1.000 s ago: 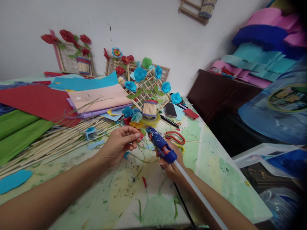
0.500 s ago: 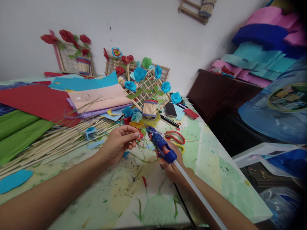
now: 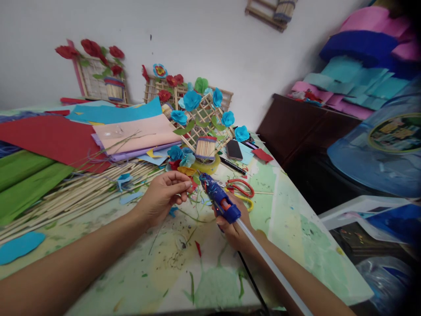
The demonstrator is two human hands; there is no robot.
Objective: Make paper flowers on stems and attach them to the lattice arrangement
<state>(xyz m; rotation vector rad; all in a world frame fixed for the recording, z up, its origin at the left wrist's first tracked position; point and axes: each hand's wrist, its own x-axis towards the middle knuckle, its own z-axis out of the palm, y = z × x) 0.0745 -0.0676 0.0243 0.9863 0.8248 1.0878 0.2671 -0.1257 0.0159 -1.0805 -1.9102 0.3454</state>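
Left hand: fingertips pinched together; on what, cannot tell.
Right hand: fingers wrapped round glue gun.
Glue gun: at left hand's three o'clock.
Scissors: glue gun's two o'clock.

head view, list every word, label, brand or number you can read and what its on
No text can be read.
Label on the blue plastic container: printed, too blurred to read.
Black marker: any print is too small to make out.
Glue gun in the right hand: no readable lettering.
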